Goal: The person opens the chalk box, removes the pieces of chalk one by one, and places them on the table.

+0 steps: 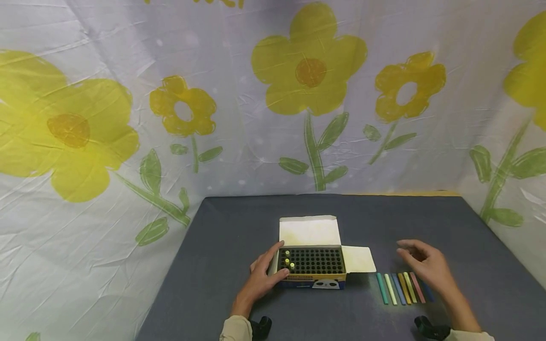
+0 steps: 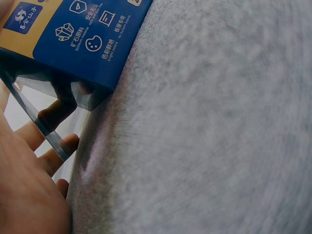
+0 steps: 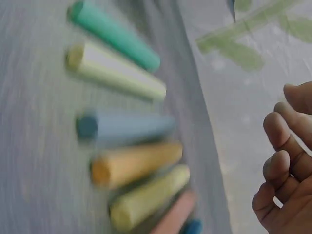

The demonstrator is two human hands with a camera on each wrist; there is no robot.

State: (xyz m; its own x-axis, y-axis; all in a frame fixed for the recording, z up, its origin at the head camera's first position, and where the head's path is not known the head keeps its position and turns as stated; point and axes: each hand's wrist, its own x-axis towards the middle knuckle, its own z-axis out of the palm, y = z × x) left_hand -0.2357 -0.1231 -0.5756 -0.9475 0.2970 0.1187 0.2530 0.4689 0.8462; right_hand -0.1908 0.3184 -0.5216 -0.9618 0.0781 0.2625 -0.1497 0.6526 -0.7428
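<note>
An opened chalk box (image 1: 309,282) stands on the table, its lid folded back and a side flap spread to the right. Its black holder (image 1: 317,260) is full of round holes, with several pale yellow chalk sticks (image 1: 287,261) at the left. My left hand (image 1: 263,276) grips the box's left end, thumb on the front corner and fingers toward the back. To the right lies a row of chalk sticks (image 1: 401,289) in green, pale yellow, blue, orange, yellow, pink and dark blue. Above the row's far end hovers my right hand (image 1: 431,267), fingers loosely bent, holding nothing.
The dark grey table (image 1: 239,227) meets a white backdrop (image 1: 239,156) painted with yellow flowers behind and at both sides. Black wrist devices (image 1: 431,327) sit near the table's front, one at each wrist. The box's right flap (image 1: 358,259) reaches toward the chalk row.
</note>
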